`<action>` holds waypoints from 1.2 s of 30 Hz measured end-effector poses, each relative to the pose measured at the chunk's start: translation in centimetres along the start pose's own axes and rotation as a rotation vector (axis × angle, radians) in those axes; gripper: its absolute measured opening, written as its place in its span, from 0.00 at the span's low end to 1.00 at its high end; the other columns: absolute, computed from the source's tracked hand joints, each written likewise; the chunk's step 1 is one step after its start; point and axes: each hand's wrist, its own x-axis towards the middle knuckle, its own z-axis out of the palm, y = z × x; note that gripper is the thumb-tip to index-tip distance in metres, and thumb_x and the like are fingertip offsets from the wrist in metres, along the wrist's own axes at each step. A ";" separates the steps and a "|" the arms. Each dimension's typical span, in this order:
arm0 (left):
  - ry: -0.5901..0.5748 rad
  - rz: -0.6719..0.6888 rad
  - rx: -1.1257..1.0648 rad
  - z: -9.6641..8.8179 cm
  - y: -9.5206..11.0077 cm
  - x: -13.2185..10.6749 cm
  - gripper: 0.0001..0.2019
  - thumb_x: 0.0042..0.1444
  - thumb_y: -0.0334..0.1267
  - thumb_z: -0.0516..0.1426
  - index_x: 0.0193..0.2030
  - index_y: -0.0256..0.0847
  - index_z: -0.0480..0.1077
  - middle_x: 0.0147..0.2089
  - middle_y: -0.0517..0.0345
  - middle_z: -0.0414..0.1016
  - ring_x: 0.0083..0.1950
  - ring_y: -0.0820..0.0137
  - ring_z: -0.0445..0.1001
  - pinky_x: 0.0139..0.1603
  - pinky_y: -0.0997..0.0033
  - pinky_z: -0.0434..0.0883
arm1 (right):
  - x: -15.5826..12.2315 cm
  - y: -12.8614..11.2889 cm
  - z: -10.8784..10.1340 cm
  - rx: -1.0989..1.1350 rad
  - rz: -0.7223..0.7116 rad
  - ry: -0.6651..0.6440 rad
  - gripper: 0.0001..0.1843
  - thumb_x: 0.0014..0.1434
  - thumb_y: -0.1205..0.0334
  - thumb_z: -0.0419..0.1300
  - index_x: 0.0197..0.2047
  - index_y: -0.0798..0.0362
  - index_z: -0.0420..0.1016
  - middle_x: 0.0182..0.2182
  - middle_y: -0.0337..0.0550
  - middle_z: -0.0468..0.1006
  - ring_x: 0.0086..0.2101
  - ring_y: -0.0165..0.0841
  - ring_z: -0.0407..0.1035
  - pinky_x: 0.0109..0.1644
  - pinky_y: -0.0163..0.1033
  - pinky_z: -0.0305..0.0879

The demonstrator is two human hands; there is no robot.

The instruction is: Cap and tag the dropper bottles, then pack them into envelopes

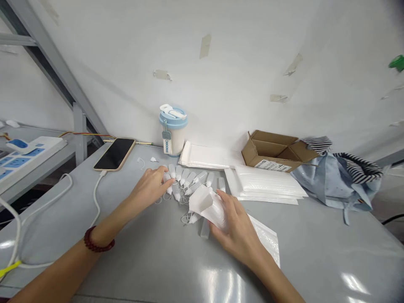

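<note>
My right hand (235, 223) grips a white bubble mailer (216, 210), its mouth gaping toward the left. At the left edge of a loose pile of small translucent plastic bottles (187, 179), my left hand (153, 184) has thumb and fingers closed around one small bottle (168, 177). The bottles have white pointed tips and thin white loops. One more bottle (205, 229) lies just below the mailer, partly covered by it. Another flat bubble mailer (264, 240) rests under my right forearm.
Behind the pile stand a blue-lidded cup (175, 132) and a stack of white mailers (211, 156). More mailers (268, 183) lie before an open cardboard box (274, 151), beside a blue cloth bag (331, 181). A phone (115, 154) on a white cable lies left, near a power strip (25, 155).
</note>
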 end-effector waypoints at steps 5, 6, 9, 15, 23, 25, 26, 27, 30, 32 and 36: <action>0.039 -0.043 -0.109 -0.7 0.7 0.0 0.18 0.54 0.49 0.52 0.44 0.40 0.70 0.32 0.56 0.74 0.35 0.60 0.73 0.34 0.67 0.66 | -0.1 0.1 0.2 -0.004 0.010 -0.007 0.34 0.54 0.66 0.57 0.62 0.53 0.48 0.52 0.54 0.69 0.49 0.47 0.66 0.49 0.53 0.67; 0.057 -0.051 -0.130 -0.9 1.0 -0.1 0.17 0.54 0.49 0.52 0.44 0.40 0.69 0.32 0.56 0.73 0.34 0.62 0.73 0.34 0.67 0.67 | -0.1 0.2 0.3 -0.006 0.011 -0.008 0.34 0.54 0.66 0.57 0.62 0.53 0.49 0.52 0.54 0.69 0.48 0.47 0.66 0.49 0.53 0.67; 0.098 -0.073 -0.306 -1.6 2.1 -0.7 0.17 0.55 0.50 0.52 0.43 0.40 0.68 0.36 0.56 0.73 0.32 0.66 0.73 0.32 0.70 0.69 | 0.0 0.2 0.3 -0.007 0.011 -0.009 0.34 0.54 0.66 0.57 0.62 0.52 0.49 0.52 0.53 0.69 0.48 0.47 0.66 0.49 0.53 0.67; 0.014 -0.044 -0.839 -0.9 4.4 -2.4 0.14 0.52 0.48 0.59 0.38 0.40 0.68 0.35 0.58 0.76 0.33 0.68 0.75 0.38 0.68 0.73 | 0.1 0.2 0.5 0.008 0.001 0.026 0.33 0.54 0.65 0.57 0.62 0.52 0.49 0.51 0.54 0.70 0.48 0.47 0.67 0.49 0.53 0.68; -0.151 0.235 -0.708 2.2 5.7 -4.7 0.11 0.57 0.42 0.56 0.28 0.42 0.76 0.43 0.55 0.79 0.48 0.62 0.74 0.51 0.63 0.70 | 0.0 0.5 0.8 0.022 0.011 0.063 0.32 0.56 0.64 0.56 0.62 0.51 0.49 0.50 0.53 0.70 0.48 0.46 0.67 0.49 0.53 0.68; -0.061 0.313 -0.575 1.6 5.2 -4.1 0.12 0.58 0.41 0.54 0.28 0.43 0.75 0.38 0.55 0.79 0.47 0.61 0.72 0.50 0.63 0.68 | 0.0 0.4 0.7 0.025 0.014 0.055 0.31 0.56 0.64 0.56 0.61 0.51 0.49 0.49 0.53 0.70 0.48 0.46 0.67 0.49 0.53 0.68; -0.016 0.332 -0.494 1.1 4.6 -3.6 0.13 0.59 0.41 0.52 0.27 0.43 0.75 0.36 0.55 0.79 0.46 0.61 0.72 0.48 0.63 0.68 | 0.0 0.4 0.7 0.025 0.016 0.052 0.31 0.56 0.64 0.56 0.61 0.52 0.50 0.49 0.53 0.70 0.49 0.46 0.67 0.49 0.52 0.68; 0.015 0.309 -0.415 0.4 3.9 -3.0 0.13 0.59 0.41 0.51 0.28 0.43 0.74 0.36 0.54 0.79 0.46 0.61 0.72 0.46 0.63 0.68 | 0.0 0.4 0.6 0.023 0.019 0.049 0.31 0.56 0.64 0.56 0.61 0.52 0.50 0.50 0.53 0.70 0.49 0.46 0.67 0.49 0.52 0.68; 0.016 0.239 -0.143 -1.7 1.1 -1.2 0.09 0.54 0.41 0.53 0.31 0.44 0.73 0.37 0.54 0.78 0.46 0.56 0.71 0.45 0.59 0.67 | 0.0 0.3 0.5 0.014 0.032 0.044 0.31 0.56 0.63 0.56 0.61 0.51 0.51 0.49 0.53 0.70 0.49 0.46 0.67 0.49 0.52 0.69; -0.025 0.146 -0.057 -2.7 -0.8 -0.5 0.07 0.48 0.40 0.55 0.33 0.44 0.73 0.39 0.53 0.77 0.48 0.52 0.70 0.43 0.59 0.67 | 0.0 0.3 0.5 0.009 0.032 0.040 0.31 0.56 0.64 0.56 0.61 0.51 0.51 0.50 0.52 0.71 0.48 0.46 0.68 0.48 0.52 0.69; -0.092 0.125 -0.039 -2.8 -2.8 -0.5 0.07 0.44 0.37 0.54 0.31 0.46 0.70 0.36 0.55 0.76 0.47 0.53 0.70 0.38 0.63 0.68 | 0.0 0.4 0.7 0.007 0.021 0.039 0.31 0.56 0.64 0.56 0.61 0.50 0.51 0.50 0.52 0.71 0.49 0.47 0.68 0.48 0.53 0.69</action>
